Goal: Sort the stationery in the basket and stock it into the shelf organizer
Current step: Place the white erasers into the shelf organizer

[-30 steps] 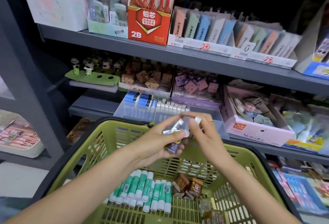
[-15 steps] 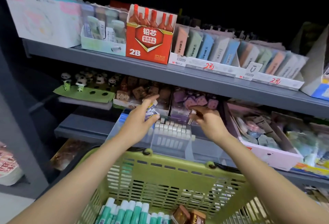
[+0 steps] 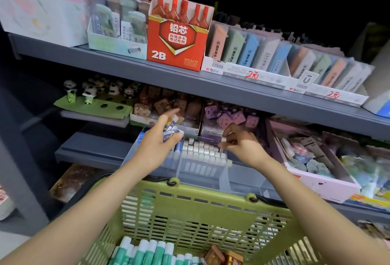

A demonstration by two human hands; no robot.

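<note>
So the stocking step is well underway here: two or three small blue-and-white tubes (image 3: 172, 132) are held bunched in the left hand (image 3: 156, 144), fingers curled round them with the index finger sticking out, right above the blue-capped row at the left end of the clear shelf organizer (image 3: 202, 172). One small white-capped piece (image 3: 223, 139) is pinched between thumb and fingertips of the right hand (image 3: 242, 144), just over the rows of white caps (image 3: 202, 151) already packed in the middle compartment. Next move, as a guess: the pinched piece gets dropped upright into a free slot at the back of that white row, then the left-hand ones get fed in one by one, which calls for a fairly careful fit since the rows look tight. Plenty is left in the green basket (image 3: 211, 207) below, where a bunch of green-and-white glue sticks (image 3: 145, 253) and a couple of brown boxed items (image 3: 221, 257) can be seen at the bottom. Around it all: brown and purple cube-shaped trinkets right behind the organizer, panda figures on a green stand to the left, a pink tray to the right, and a red 2B lead box (image 3: 177, 39) on the shelf above. That upper shelf overhangs the work area, so headroom for the hands is limited.
</note>
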